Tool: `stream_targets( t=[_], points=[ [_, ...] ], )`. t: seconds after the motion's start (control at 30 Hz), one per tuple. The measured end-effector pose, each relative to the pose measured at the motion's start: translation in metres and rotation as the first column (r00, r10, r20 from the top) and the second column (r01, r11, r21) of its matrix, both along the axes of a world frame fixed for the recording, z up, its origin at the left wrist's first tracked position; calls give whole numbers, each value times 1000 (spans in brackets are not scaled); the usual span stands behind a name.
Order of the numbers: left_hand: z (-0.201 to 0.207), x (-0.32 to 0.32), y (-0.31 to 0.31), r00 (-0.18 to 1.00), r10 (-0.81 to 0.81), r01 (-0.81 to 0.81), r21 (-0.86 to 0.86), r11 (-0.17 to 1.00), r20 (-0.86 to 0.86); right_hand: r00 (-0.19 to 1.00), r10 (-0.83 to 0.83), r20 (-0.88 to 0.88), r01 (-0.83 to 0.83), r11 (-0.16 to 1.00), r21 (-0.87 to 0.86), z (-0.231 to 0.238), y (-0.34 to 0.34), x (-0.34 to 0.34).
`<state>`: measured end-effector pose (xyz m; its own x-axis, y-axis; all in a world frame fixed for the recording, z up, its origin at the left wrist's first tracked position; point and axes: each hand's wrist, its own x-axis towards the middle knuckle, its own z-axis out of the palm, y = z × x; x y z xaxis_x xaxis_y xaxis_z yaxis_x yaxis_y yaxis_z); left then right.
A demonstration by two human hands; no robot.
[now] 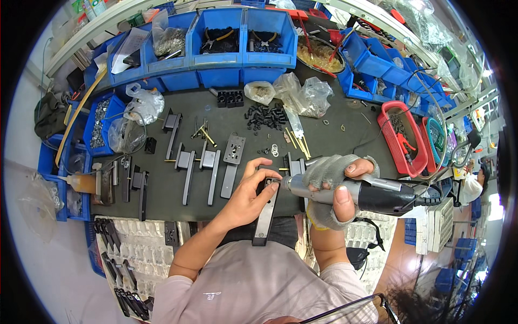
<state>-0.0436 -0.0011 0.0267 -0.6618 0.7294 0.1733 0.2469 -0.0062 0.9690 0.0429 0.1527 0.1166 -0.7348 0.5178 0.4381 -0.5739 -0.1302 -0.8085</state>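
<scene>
Worktop [353,120] dark, cluttered | blue bins [217,61] 11–12 o'clock | red basket [394,147] 3 | brown floor [396,249] 4 | left hand [251,193] pinching bracket [264,220] | right hand [330,181] wrapped round driver [384,197]

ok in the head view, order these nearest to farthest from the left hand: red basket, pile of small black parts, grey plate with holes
1. Grey plate with holes: just ahead of the left hand, slightly left.
2. Pile of small black parts: farther ahead, slightly right.
3. Red basket: well off to the right.
</scene>
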Motion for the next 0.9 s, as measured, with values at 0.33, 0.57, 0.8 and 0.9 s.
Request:
stream_targets(
  t=[0.33,0.57,0.8,0.9],
  points=[
    [-8,-4,-2,1000,1,-1,2,1000,31,986,-138,-99,129,988,-87,3,6,-3],
    [-20,1,-10,931,55,-89,79,993,360,883,-406,236,374,912,169,-2,63,-15],
    [-37,14,-5,882,83,-142,95,985,463,724,-602,338,503,795,339,-33,129,-34],
    [-32,16,-3,910,128,-167,66,984,394,686,-627,371,466,769,438,-33,134,-32]
  ],
)
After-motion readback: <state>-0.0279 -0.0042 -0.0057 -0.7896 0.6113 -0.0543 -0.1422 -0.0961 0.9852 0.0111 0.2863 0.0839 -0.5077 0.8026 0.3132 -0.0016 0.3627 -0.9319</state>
